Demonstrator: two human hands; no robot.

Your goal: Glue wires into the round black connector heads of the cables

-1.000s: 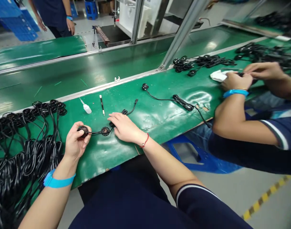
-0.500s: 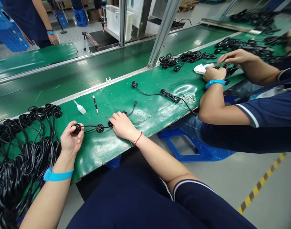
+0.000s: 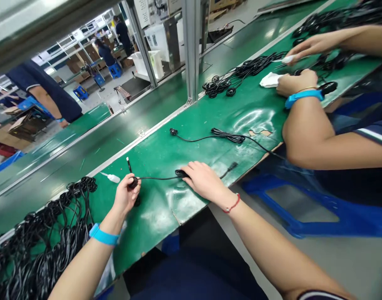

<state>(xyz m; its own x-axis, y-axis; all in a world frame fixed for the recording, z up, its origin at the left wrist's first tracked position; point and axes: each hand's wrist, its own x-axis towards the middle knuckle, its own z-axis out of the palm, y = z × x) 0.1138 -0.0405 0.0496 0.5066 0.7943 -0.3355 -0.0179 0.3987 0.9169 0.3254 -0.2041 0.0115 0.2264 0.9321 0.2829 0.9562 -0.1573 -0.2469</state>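
Note:
My left hand pinches a round black piece on the end of a black cable. Another dark round piece shows just below that hand, partly hidden. The cable runs right to a coiled bundle, which my right hand grips against the green tabletop. Past my right fingers a short tail ends in a black connector. Near my left hand lie a black stick with a white tip and a small white squeeze bottle.
Many similar black cables are heaped at left. One coiled cable with a round end lies ahead. At right, a co-worker's hands are beside a white cloth. A metal post rises behind; a blue stool stands below.
The view has tilted and shifted. My hands are farther apart, with the cable stretched straighter between them. The co-worker's far hand has lifted away from their near one and holds something white.

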